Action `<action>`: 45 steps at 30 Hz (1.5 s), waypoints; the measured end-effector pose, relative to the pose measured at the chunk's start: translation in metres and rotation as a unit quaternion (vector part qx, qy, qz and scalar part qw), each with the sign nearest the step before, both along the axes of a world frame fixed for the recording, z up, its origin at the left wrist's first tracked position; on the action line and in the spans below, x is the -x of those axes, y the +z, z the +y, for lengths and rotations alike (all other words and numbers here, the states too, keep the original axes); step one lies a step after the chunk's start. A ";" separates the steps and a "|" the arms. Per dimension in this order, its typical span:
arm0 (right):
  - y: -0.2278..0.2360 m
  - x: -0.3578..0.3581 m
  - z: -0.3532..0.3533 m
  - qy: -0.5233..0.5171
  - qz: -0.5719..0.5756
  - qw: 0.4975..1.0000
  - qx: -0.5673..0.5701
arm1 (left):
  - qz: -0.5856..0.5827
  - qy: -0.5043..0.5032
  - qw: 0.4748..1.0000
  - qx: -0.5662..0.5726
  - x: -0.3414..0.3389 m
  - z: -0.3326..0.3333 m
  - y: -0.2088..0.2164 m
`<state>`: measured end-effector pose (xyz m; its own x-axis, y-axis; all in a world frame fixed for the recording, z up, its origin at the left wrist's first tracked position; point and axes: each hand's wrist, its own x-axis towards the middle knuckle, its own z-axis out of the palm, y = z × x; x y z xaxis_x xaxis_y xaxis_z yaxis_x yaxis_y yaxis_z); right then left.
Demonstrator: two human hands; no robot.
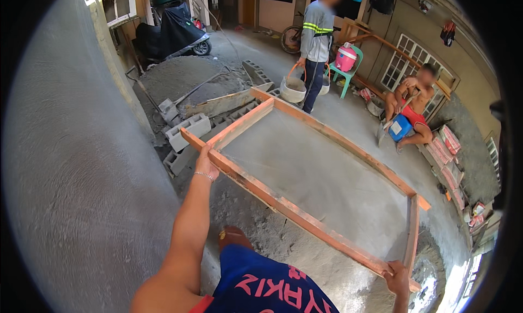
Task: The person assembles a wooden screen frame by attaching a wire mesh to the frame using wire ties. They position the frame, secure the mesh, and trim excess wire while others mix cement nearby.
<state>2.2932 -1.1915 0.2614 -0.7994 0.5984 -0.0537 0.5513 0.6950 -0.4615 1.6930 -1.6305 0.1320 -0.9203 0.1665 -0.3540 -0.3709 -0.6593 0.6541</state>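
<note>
Orange-painted wood frames the large sieve (321,174) that we hold tilted above a grey sand heap (283,242); our left hand (206,164) clenches its near rail at one corner, and our right hand (397,277) grips the opposite corner. Behind it, a standing person (317,35) carries two buckets (293,90), another person (411,103) sits by the wall, and concrete blocks (188,130) lie at left.
</note>
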 end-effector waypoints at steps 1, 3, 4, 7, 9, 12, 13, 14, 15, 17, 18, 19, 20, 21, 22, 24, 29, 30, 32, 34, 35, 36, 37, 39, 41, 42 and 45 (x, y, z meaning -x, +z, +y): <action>0.002 0.025 -0.016 0.070 0.021 0.992 -0.098 | -0.010 0.012 1.000 -0.003 0.000 0.003 -0.007; -0.001 0.097 -0.066 0.133 0.052 0.970 -0.195 | 0.011 0.007 0.999 -0.040 0.003 0.006 -0.019; -0.013 0.143 -0.100 0.144 0.089 0.967 -0.188 | 0.000 0.008 0.999 -0.051 0.004 0.005 -0.026; -0.051 0.300 -0.185 0.152 0.124 0.959 -0.205 | -0.047 -0.008 0.996 -0.073 0.020 -0.003 -0.040; -0.071 0.372 -0.217 0.115 0.104 0.961 -0.228 | -0.057 -0.022 0.996 -0.069 0.034 -0.013 -0.046; -0.088 0.437 -0.235 0.093 0.072 0.965 -0.234 | -0.087 -0.030 0.994 -0.065 0.058 -0.027 -0.047; -0.090 0.448 -0.234 0.094 0.087 0.968 -0.218 | -0.065 -0.053 0.994 -0.070 0.067 -0.034 -0.047; -0.090 0.458 -0.231 0.086 0.111 0.968 -0.208 | -0.089 -0.070 0.993 -0.029 0.075 -0.042 -0.046; -0.091 0.464 -0.229 0.100 0.127 0.962 -0.220 | -0.109 -0.080 0.991 0.008 0.080 -0.050 -0.044; -0.093 0.477 -0.224 0.130 0.156 0.950 -0.238 | -0.075 -0.116 0.966 0.217 0.088 -0.068 -0.038; -0.094 0.484 -0.224 0.127 0.166 0.949 -0.237 | -0.015 -0.137 0.914 0.382 0.090 -0.078 -0.032; -0.096 0.491 -0.223 0.135 0.175 0.945 -0.240 | 0.007 -0.165 0.825 0.541 0.093 -0.084 -0.024; -0.099 0.497 -0.222 0.143 0.179 0.942 -0.245 | 0.216 -0.177 0.784 0.555 0.095 -0.087 -0.014; -0.101 0.503 -0.222 0.147 0.188 0.939 -0.249 | 0.382 -0.198 0.706 0.562 0.097 -0.090 0.000; -0.104 0.509 -0.223 0.147 0.189 0.939 -0.247 | 0.524 -0.221 0.595 0.569 0.099 -0.092 0.017; -0.107 0.514 -0.230 0.141 0.182 0.945 -0.231 | 0.604 -0.288 0.513 0.537 0.111 -0.082 0.050; -0.112 0.534 -0.242 0.103 0.153 0.958 -0.220 | 0.604 -0.491 0.269 0.568 0.175 -0.033 0.076; -0.114 0.541 -0.245 0.105 0.146 0.959 -0.219 | 0.593 -0.532 0.223 0.562 0.195 -0.024 0.068; -0.116 0.559 -0.253 0.075 0.141 0.964 -0.214 | 0.584 -0.619 0.167 0.498 0.229 -0.014 0.046; -0.117 0.577 -0.266 0.053 0.116 0.973 -0.193 | 0.616 -0.636 0.195 0.422 0.260 -0.012 0.026; -0.117 0.590 -0.263 0.033 0.090 0.979 -0.179 | 0.631 -0.633 0.229 0.386 0.277 -0.003 0.020; -0.118 0.603 -0.274 0.022 0.089 0.981 -0.173 | 0.645 -0.620 0.218 0.390 0.296 -0.006 0.017; -0.115 0.611 -0.273 0.009 0.071 0.983 -0.169 | 0.668 -0.597 0.218 0.387 0.308 0.001 0.015; -0.105 0.630 -0.275 -0.030 0.068 0.988 -0.135 | 0.704 -0.564 0.227 0.368 0.337 0.013 0.017; -0.086 0.651 -0.276 -0.089 0.072 0.992 -0.061 | 0.732 -0.539 0.257 0.327 0.363 0.021 0.024; -0.072 0.659 -0.275 -0.123 0.179 0.969 -0.118 | 0.720 -0.551 0.240 0.347 0.371 0.028 0.029; -0.044 0.713 -0.279 -0.213 0.275 0.910 -0.226 | 0.717 -0.562 0.231 0.341 0.396 0.030 0.036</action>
<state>1.5803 -1.4702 0.2172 -0.3216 0.7216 0.6130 0.5866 0.6601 -0.4692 1.2972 -1.6001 0.1678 0.3169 0.9413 -0.1161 0.8635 -0.2358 0.4458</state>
